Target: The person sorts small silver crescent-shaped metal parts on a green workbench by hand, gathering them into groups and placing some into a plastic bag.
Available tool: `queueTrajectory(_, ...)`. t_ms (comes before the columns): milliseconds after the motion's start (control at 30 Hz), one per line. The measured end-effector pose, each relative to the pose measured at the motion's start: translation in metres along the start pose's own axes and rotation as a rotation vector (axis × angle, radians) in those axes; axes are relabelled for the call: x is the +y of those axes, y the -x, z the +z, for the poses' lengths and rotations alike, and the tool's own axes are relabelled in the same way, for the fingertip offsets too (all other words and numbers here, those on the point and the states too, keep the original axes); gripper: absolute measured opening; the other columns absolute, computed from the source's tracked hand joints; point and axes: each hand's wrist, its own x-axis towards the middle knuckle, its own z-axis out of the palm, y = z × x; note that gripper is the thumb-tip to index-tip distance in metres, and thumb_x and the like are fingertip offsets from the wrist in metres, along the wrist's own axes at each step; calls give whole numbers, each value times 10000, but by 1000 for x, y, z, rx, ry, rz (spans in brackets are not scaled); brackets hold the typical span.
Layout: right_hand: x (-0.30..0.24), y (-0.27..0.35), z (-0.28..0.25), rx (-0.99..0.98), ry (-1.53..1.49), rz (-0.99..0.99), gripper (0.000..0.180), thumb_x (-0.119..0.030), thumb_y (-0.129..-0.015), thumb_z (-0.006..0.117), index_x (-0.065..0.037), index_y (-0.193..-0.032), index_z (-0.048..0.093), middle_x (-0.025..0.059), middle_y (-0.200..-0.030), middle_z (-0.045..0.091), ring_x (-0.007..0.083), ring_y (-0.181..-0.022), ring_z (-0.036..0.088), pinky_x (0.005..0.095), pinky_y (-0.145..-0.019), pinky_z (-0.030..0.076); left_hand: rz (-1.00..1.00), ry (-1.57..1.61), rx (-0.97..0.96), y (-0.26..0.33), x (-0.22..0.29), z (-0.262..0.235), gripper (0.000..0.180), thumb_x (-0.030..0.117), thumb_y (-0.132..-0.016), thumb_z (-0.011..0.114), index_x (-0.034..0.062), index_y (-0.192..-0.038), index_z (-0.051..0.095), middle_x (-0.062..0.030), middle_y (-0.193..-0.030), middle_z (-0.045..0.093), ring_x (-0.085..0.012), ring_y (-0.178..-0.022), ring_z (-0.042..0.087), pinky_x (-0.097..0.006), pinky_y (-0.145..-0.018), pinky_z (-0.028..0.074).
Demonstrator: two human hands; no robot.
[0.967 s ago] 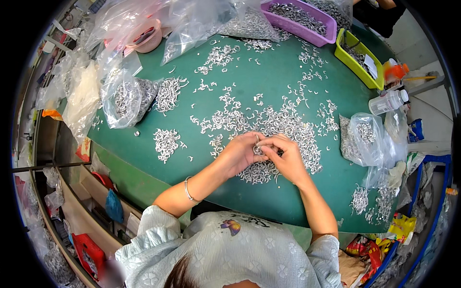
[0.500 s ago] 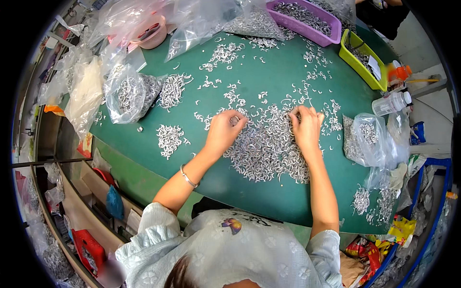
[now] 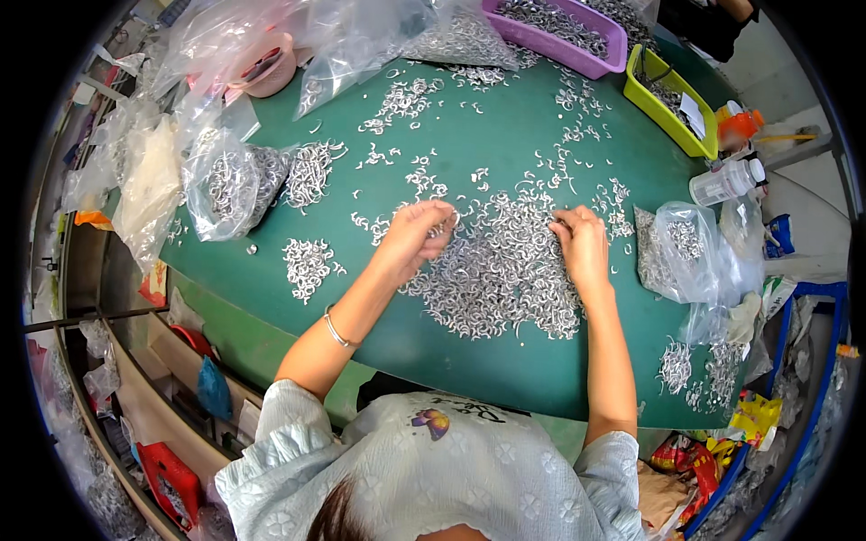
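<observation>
While the left hand [image 3: 415,239] curls around a few curved metal pieces [image 3: 440,229] at the upper left of the main pile [image 3: 505,279], the right hand [image 3: 585,243] is bent down at the pile's right edge, thumb and fingertips close together; whether it grips a piece cannot be told. The pile lies spread on the green bench [image 3: 487,365], between and below the hands. A smaller heap [image 3: 308,269] sits to the left, near an open plastic bag [image 3: 230,189].
</observation>
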Motion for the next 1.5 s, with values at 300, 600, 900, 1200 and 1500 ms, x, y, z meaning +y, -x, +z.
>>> queueTrajectory(300, -47, 26, -37, -62, -524, 22, 157, 15, -784, 679, -21, -936, 697, 92, -797, 612, 214, -697, 584, 318, -633, 474, -445, 513, -207, 34, -17, 42, 409, 265, -965, 427, -69, -1165, 552, -228, -1148, 594, -276, -882, 621, -281, -646, 551)
queueTrajectory(600, -24, 16, -11, 149, -97, -111, 165, -103, -752, 735, -33, -880, 658, 93, -902, 610, 278, -859, 557, 403, -765, 433, -548, 530, -394, 30, -50, 51, 326, 152, -941, 538, -35, -1207, 561, -42, -853, 581, -84, -636, 472, -179, -467, 390)
queueTrajectory(900, -30, 31, -24, 109, -301, -58, 120, -73, -759, 722, -33, -836, 639, 89, -903, 595, 272, -888, 541, 381, -807, 410, -513, 366, -108, 45, -25, 67, 344, 146, -931, 511, -27, -1224, 563, -56, -900, 588, -111, -702, 529, -197, -519, 439)
queueTrajectory(1200, -8, 36, -26, 92, -88, 102, 132, -150, -769, 734, -53, -827, 666, 95, -865, 637, 281, -859, 548, 382, -797, 379, -526, 597, -183, 41, -59, 66, 255, 273, -956, 565, 64, -810, 581, -81, -834, 598, -166, -719, 566, -248, -558, 489)
queueTrajectory(1500, -1, 42, -21, 88, 112, -8, 99, -111, -783, 712, -43, -809, 645, 80, -813, 621, 259, -835, 546, 396, -837, 350, -525, 423, -64, 50, -56, 79, 215, 249, -942, 601, 35, -952, 626, -107, -988, 652, -145, -809, 615, -234, -640, 511)
